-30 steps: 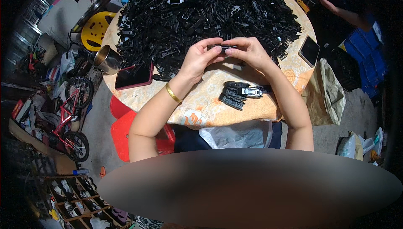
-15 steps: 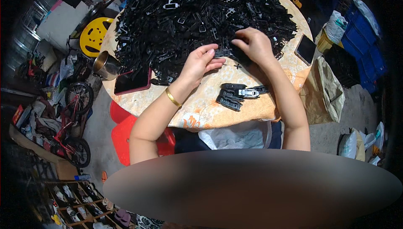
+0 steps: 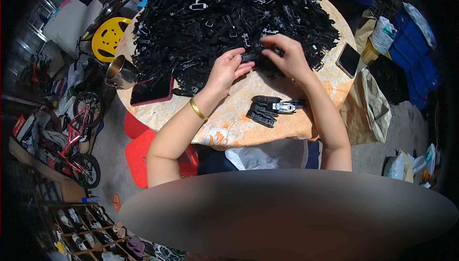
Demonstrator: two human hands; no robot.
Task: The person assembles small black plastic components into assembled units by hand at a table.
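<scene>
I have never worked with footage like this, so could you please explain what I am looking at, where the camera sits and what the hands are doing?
There is no machine here: a person works with two bare hands, filmed by a wide fisheye camera worn on the head and looking down, which is why straight edges bend. The round table carries a big pile of small black plastic parts. The left hand and right hand meet at the pile's near edge, fingers pinching one small black part between them. Nearer the person lies a small group of black pieces. A dark phone and a metal cup sit on the left.
</scene>
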